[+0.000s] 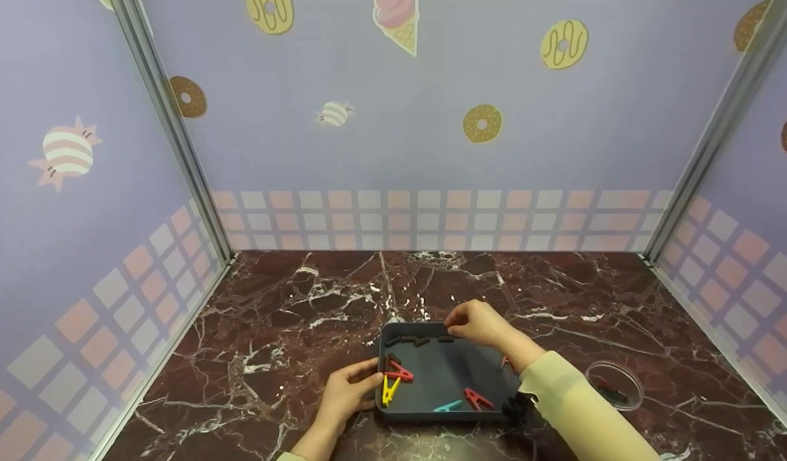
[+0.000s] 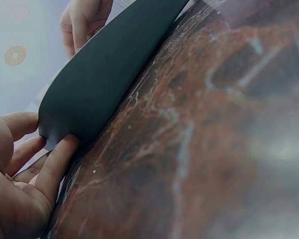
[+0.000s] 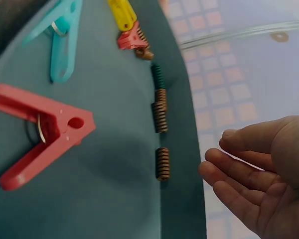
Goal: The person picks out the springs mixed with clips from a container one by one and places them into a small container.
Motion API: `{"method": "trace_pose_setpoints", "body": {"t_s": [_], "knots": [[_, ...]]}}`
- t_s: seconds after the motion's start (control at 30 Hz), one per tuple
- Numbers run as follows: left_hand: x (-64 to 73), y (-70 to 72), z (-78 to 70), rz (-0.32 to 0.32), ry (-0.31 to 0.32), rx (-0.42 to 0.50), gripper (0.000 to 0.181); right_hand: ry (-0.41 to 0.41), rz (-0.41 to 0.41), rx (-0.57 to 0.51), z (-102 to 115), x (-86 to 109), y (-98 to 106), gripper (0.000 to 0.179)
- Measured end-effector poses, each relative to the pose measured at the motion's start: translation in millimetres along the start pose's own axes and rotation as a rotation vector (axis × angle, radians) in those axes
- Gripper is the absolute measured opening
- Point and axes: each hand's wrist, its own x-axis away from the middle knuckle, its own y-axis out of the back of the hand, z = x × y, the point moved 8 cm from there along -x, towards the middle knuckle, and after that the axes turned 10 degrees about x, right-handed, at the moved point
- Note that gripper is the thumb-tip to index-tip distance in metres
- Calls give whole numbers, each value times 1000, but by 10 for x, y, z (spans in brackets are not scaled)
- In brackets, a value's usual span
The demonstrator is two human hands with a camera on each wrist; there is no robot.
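Observation:
A dark grey tray holds plastic spring clips and small coil springs. My left hand touches its left side, fingertips against the outer wall in the left wrist view. Over the far rim hovers my right hand; its loosely bent fingers hold nothing visible. Just below lies a copper-coloured spring. Further along the far wall are a green spring and more copper ones. A red clip and a light blue clip lie near the front; a yellow clip and another red clip lie left.
Right of the tray stands a clear round container with small dark pieces inside. Something black sits at the tray's near right corner. The marbled tabletop is bounded by patterned panels at the back and sides.

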Motion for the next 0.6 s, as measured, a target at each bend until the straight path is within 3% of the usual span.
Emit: {"method": "trace_pose_setpoints", "body": {"t_s": [0.6], "knots": [[3, 6, -9, 4, 4, -26, 53, 29, 62, 190, 73, -87, -217, 12]]}}
